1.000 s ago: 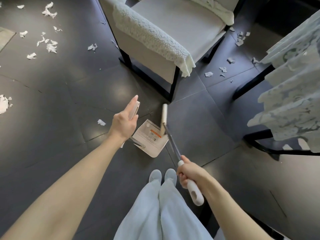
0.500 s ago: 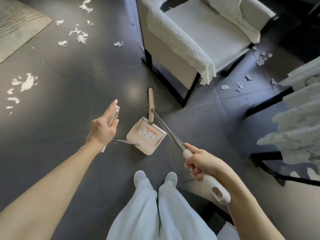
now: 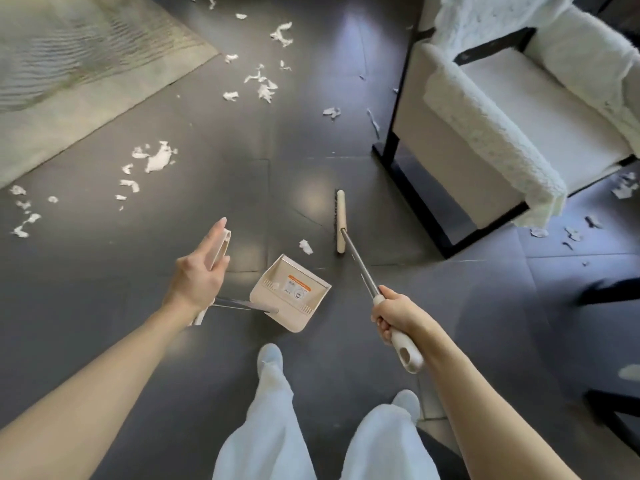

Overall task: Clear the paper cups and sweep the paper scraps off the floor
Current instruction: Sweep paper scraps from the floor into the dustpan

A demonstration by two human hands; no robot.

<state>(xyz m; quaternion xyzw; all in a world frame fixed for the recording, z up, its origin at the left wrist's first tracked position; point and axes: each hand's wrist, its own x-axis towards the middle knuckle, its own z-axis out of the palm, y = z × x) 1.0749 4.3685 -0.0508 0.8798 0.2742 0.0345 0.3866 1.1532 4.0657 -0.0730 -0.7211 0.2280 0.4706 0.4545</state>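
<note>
My left hand (image 3: 199,273) holds the upright handle of a cream dustpan (image 3: 290,295), whose pan sits on the dark floor in front of my feet. My right hand (image 3: 393,315) grips the white end of a broom handle; the broom head (image 3: 340,220) rests on the floor just beyond the pan. One paper scrap (image 3: 305,246) lies between broom head and pan. Several white scraps (image 3: 156,161) are strewn at the left, more scraps (image 3: 263,83) further back, and other scraps (image 3: 623,185) lie by the chair at the right. No paper cups are in view.
A cream armchair (image 3: 502,133) with a black frame and white throw stands at the right. A pale rug (image 3: 69,81) covers the far left floor. Dark furniture legs (image 3: 609,296) show at the right edge. My feet (image 3: 270,356) stand below the dustpan.
The view has swung left, showing more of the rug and scraps. The broom head has moved ahead of and apart from the dustpan. Both hands keep their holds.
</note>
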